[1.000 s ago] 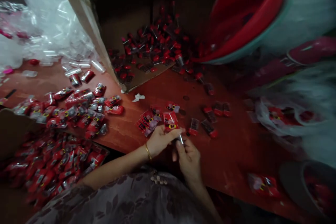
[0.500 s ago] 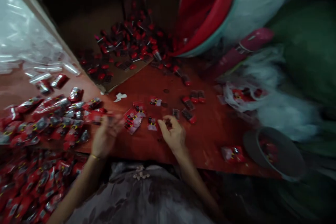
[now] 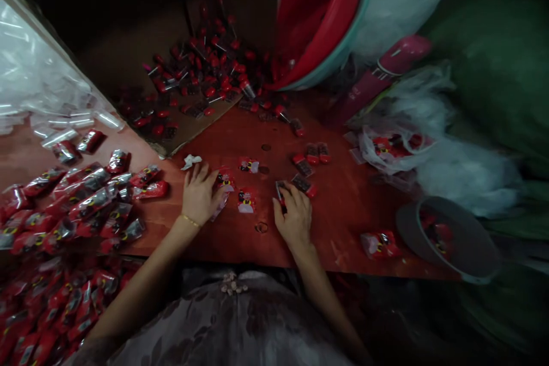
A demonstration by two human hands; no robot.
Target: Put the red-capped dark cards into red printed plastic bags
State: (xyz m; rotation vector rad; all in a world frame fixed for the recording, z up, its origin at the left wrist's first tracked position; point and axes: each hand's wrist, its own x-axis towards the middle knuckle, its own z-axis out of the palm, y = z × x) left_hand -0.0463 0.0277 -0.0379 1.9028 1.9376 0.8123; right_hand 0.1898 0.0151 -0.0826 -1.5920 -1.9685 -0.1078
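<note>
Left hand [image 3: 199, 194] lies palm-down on the red worktop [image 3: 351, 211], fingers spread over a few red sachets [image 3: 223, 180], pressing rather than gripping; right hand [image 3: 294, 214] curls its fingertips onto one small dark red-capped piece [image 3: 281, 190]. Between the hands lies one sachet [image 3: 246, 201], another [image 3: 249, 166] at twelve o'clock of it. At two o'clock of the right hand, four more capped pieces [image 3: 309, 154]; at nine o'clock of the left hand, a heap of filled packets [image 3: 86, 200], too many to count.

two hands [image 3: 198, 193], one red basin [image 3: 319, 17]
</note>
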